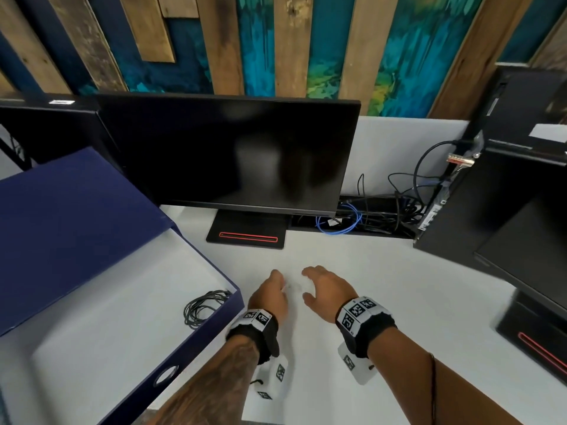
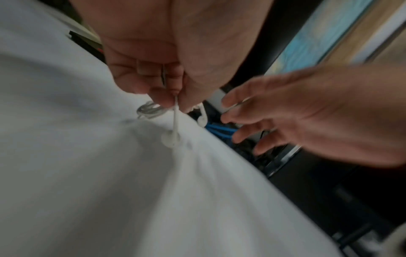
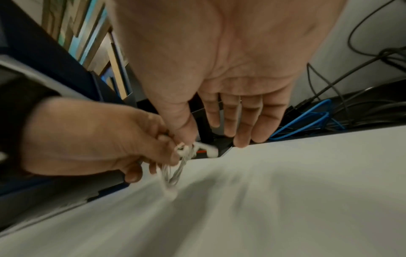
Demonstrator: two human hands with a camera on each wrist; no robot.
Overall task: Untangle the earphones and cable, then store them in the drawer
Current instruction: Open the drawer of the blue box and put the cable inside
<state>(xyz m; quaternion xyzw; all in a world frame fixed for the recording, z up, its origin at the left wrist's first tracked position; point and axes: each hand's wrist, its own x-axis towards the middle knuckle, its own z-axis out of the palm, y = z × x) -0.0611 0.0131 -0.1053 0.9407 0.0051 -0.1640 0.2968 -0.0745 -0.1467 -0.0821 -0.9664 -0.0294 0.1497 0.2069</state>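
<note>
Left wrist view: left hand (image 2: 158, 73) pinches the white earphones (image 2: 171, 137) by their cord between thumb and fingertips, one bud dangling down to the white desk (image 2: 87, 173), second bud at about 2 o'clock from the pinch, loose loops of cord bunched at 9 o'clock. Likely held high so the buds hang free and the knots show. Right hand (image 2: 307, 118) just beside at 3 o'clock, fingers spread and relaxed, gripping nothing; whether its thumb touches the cord, cannot tell, blurred. Looks poised to pick a strand out.

Head view: both hands over the desk centre, earphones barely visible between them. Black cable (image 1: 204, 306), coiled, already lies in the open blue drawer (image 1: 190, 342) at 9 o'clock from the hands, well apart, so the earphones are the remaining piece. Monitor (image 1: 230, 154) at 12 o'clock, blue network cable (image 1: 340, 222) among dark wires at 1 o'clock, computer tower (image 1: 491, 194) at 2 o'clock.
</note>
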